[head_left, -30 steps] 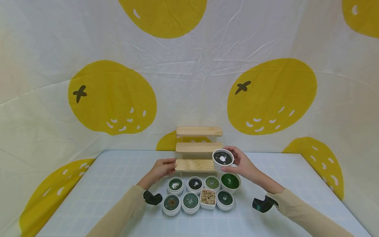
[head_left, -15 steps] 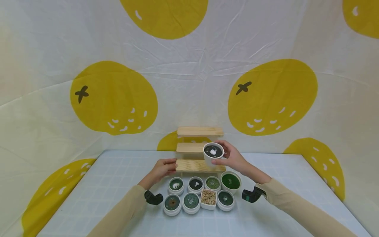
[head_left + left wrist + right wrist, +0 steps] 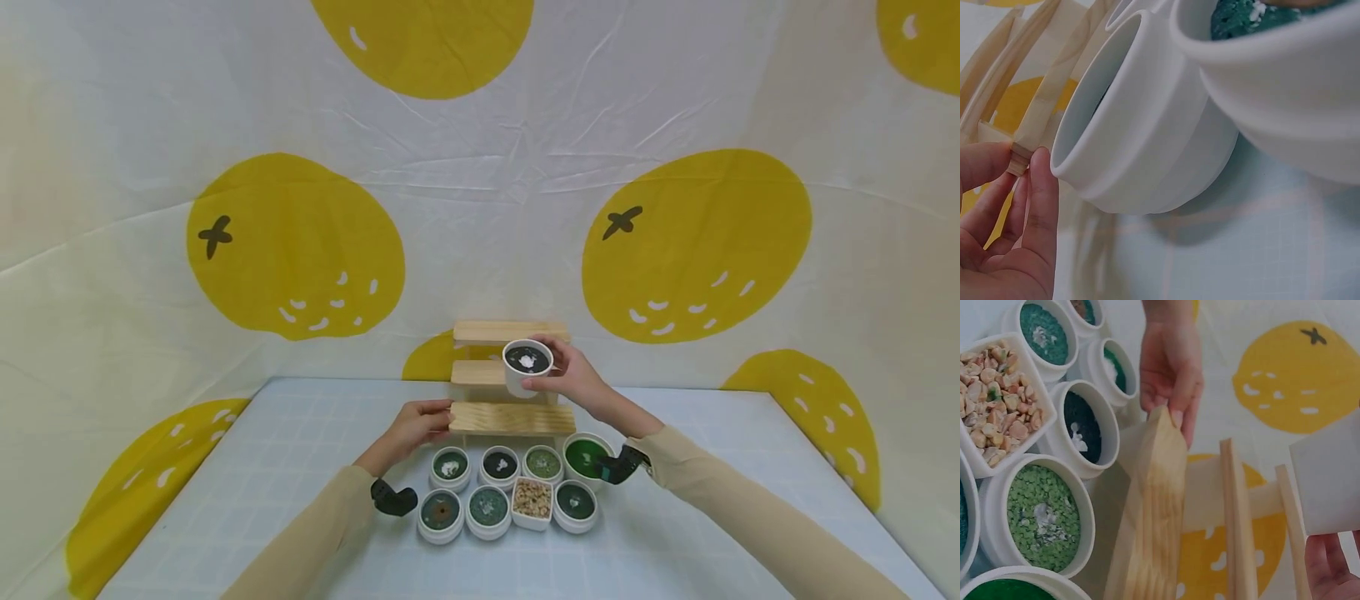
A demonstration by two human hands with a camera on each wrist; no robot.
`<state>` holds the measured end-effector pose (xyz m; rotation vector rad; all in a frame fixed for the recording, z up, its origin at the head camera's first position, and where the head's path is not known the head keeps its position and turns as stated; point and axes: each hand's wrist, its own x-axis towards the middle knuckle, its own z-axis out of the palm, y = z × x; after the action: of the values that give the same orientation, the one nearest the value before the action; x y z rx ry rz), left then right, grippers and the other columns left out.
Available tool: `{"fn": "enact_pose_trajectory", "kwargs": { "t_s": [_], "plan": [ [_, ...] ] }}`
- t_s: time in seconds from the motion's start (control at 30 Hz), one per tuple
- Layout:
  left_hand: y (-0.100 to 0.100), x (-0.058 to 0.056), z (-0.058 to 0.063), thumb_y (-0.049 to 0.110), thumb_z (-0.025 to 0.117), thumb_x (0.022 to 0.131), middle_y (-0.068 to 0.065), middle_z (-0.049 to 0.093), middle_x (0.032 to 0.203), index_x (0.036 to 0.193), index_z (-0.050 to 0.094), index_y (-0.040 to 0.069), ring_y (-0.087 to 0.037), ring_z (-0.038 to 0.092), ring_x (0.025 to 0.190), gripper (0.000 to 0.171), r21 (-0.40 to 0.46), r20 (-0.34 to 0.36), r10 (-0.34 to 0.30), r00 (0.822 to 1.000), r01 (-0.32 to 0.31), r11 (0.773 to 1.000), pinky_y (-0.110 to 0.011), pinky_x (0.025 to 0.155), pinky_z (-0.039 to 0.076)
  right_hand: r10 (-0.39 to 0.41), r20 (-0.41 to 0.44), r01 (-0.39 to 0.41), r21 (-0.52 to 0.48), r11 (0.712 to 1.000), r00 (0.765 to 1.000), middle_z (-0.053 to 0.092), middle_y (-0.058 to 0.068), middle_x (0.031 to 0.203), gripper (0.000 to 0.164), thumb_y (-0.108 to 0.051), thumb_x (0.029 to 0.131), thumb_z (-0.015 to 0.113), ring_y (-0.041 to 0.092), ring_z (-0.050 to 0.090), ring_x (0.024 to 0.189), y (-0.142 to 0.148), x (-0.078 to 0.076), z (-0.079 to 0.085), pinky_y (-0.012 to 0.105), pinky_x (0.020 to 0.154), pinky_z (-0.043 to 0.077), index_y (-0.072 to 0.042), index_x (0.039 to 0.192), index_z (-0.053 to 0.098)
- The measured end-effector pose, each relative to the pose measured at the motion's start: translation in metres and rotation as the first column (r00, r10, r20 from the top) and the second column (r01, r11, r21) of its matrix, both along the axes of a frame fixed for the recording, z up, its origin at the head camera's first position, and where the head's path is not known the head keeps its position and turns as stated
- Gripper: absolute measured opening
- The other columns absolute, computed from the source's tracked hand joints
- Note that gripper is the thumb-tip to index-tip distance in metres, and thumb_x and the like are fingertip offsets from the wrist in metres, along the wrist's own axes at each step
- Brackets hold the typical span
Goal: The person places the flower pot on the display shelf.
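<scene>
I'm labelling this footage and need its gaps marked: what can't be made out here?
- Right wrist view: contents of the lifted cup, hidden behind its wall.
- Head view: right part of the middle shelf, behind that cup and the right hand.
- Head view: some of the green-filled bowl, behind the wrist camera.

My head view looks forward and down at the wooden shelf (image 3: 512,418); both wrist views, much closer, share its left end.

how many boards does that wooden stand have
3: the top board; the middle board, partly hidden by the white cup in the right hand; and the bottom board, its end pinched by the left hand.
</scene>
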<state>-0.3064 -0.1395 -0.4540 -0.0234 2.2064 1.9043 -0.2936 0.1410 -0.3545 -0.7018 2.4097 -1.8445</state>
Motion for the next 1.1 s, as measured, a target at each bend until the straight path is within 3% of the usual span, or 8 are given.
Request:
{"fn": "enact_pose_trajectory", "kwargs": {
  "t_s": [0.13,0.27,0.6,0.83,1.1],
  "plan": [
    [0.0,0.0,0.0,0.008,0.061,0.092,-0.023,0.062,0.124,0.13,0.057,-0.002,-0.014,0.065,0.08,0.04,-0.004,0.011,0.002,1.0,-0.002,1.0,-0.03,0.077,0.06,-0.003,0.016,0.003,-0.017,1.0,1.0,0.052,0.02,0.135,0.068,-0.003,0.078,0.076,0.016,0.057,0.114,-0.006,-0.007,0.003,0.022,0.092,0.05,-0.002,0.138,0.044],
    [-0.001,0.002,0.0,0.007,0.062,0.091,-0.021,0.063,0.122,0.129,0.058,-0.001,-0.014,0.065,0.079,0.04,0.0,0.022,0.02,1.0,-0.02,1.0,-0.031,0.077,0.06,0.01,0.016,-0.009,-0.032,0.999,1.0,0.051,0.023,0.135,0.068,-0.001,0.078,0.075,0.013,0.057,0.111,-0.015,-0.014,0.007,0.016,0.087,0.05,-0.001,0.138,0.043],
    [0.0,0.001,0.001,0.006,0.062,0.091,-0.022,0.063,0.12,0.129,0.058,-0.004,-0.014,0.065,0.079,0.039,0.021,0.002,0.003,1.0,-0.003,1.0,-0.032,0.078,0.06,0.028,-0.017,-0.029,-0.062,0.998,0.999,0.051,0.023,0.135,0.066,0.001,0.08,0.072,0.011,0.06,0.103,-0.028,-0.03,0.017,0.02,0.083,0.053,-0.002,0.139,0.043],
    [0.001,0.001,0.003,0.008,0.062,0.091,-0.024,0.061,0.125,0.13,0.057,-0.003,-0.014,0.065,0.081,0.041,0.016,0.009,-0.015,1.0,0.015,1.0,-0.034,0.082,0.059,0.02,-0.01,-0.021,-0.079,0.997,1.0,0.05,0.021,0.137,0.065,0.003,0.081,0.07,0.017,0.058,0.109,-0.037,-0.042,0.026,0.019,0.083,0.052,-0.004,0.14,0.043],
    [0.001,0.004,0.005,0.007,0.061,0.092,-0.023,0.062,0.124,0.129,0.058,-0.002,-0.014,0.064,0.081,0.039,0.001,0.006,0.003,1.0,-0.003,1.0,-0.034,0.082,0.059,0.009,-0.012,-0.009,-0.065,0.998,1.0,0.051,0.019,0.135,0.064,-0.002,0.082,0.071,0.018,0.058,0.103,-0.054,-0.052,0.031,0.016,0.079,0.051,-0.005,0.141,0.043]
  ]
}}
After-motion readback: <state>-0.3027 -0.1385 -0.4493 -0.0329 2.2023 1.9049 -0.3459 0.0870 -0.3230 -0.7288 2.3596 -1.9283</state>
